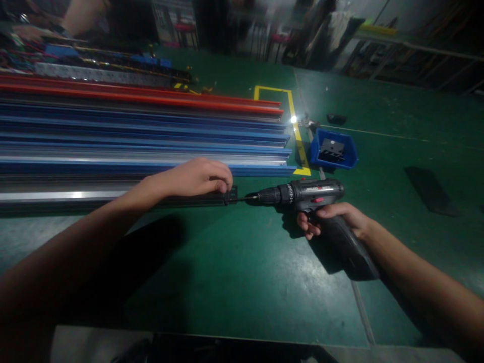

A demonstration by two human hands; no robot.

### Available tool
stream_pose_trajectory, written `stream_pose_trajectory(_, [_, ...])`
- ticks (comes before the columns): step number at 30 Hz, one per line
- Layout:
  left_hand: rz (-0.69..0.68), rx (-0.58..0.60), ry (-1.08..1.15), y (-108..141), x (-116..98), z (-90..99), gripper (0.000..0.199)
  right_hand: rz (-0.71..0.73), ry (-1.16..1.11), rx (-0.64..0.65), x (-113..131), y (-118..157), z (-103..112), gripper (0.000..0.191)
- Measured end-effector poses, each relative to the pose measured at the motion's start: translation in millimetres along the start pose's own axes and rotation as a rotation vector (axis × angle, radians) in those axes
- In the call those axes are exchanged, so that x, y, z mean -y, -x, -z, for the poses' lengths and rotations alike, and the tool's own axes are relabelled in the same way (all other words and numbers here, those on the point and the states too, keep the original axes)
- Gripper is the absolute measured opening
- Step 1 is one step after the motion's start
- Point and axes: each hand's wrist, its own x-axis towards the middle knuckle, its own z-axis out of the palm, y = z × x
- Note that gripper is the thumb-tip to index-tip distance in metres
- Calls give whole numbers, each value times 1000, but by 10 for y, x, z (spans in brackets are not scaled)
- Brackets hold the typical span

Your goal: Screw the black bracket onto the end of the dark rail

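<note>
My right hand (333, 218) is wrapped round the grip of a black cordless drill (313, 194), with a finger at the trigger. The drill lies level, its long bit pointing left to the end of a dark metal profile (189, 200). A small black end plate (234, 191) sits at that end, and the bit tip meets it or is very near it. My left hand (207, 177) rests over the profile's end with its fingers curled down by the plate. What its fingertips hold, if anything, is hidden.
Beyond the dark profile lie several blue profiles (242, 143) and red profiles (227, 103). A blue bin (351, 156) with dark plates stands right of a yellow tape outline (290, 98). A flat black object (429, 189) lies farther right. Another person's arm (85, 15) shows at the far left.
</note>
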Motion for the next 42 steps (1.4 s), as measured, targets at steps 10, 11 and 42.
stream_pose_trajectory(10, [8,-2,1,3,4,2,20,-3,-16,11,8,-4,-13,31])
stream_pose_trajectory(11, [6,-1,2,2,4,2,20,-2,-15,9,6,-3,-11,31])
stream_pose_trajectory(42, [20,6,13,-2,-5,6,20,-21,14,-48,9,6,6,31])
